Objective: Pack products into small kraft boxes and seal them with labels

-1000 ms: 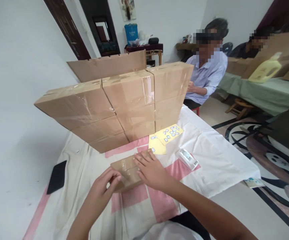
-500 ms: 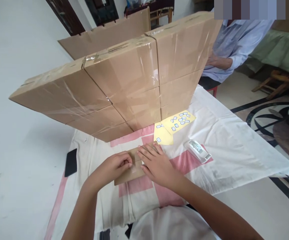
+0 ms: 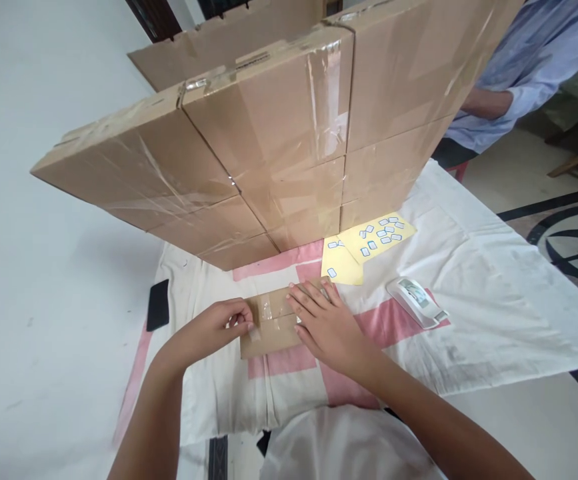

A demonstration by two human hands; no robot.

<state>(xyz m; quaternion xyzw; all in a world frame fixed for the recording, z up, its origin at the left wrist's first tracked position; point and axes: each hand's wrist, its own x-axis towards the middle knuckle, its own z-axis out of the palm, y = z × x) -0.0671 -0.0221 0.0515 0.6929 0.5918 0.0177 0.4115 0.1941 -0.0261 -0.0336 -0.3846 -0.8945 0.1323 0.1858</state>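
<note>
A flat brown cardboard piece (image 3: 273,340) lies on the cloth before me, with shiny clear tape (image 3: 267,308) across its surface. My right hand (image 3: 326,327) rests palm down on its right part, fingers stretched out and slightly apart. At the left end, my left hand (image 3: 226,327) is closed in a pinch, thumb against curled fingers. A pale, shiny patch shows at those fingertips; whether it is held tape I cannot tell. Just beyond the right hand lie yellow paper pieces (image 3: 351,267) bearing several small blue-edged labels. To the right sits a white tape dispenser-like device (image 3: 416,301).
A large taped cardboard panel (image 3: 289,127) stands upright across the table's far side. A black phone (image 3: 158,305) lies at the left edge of the white-and-pink tablecloth (image 3: 479,293). Behind the panel, at right, sits a person in a light blue shirt (image 3: 533,67).
My left hand has shifted left along the cardboard to its end, uncovering shiny tape in the middle. My right hand stays flat on it. The view has tilted and moved slightly.
</note>
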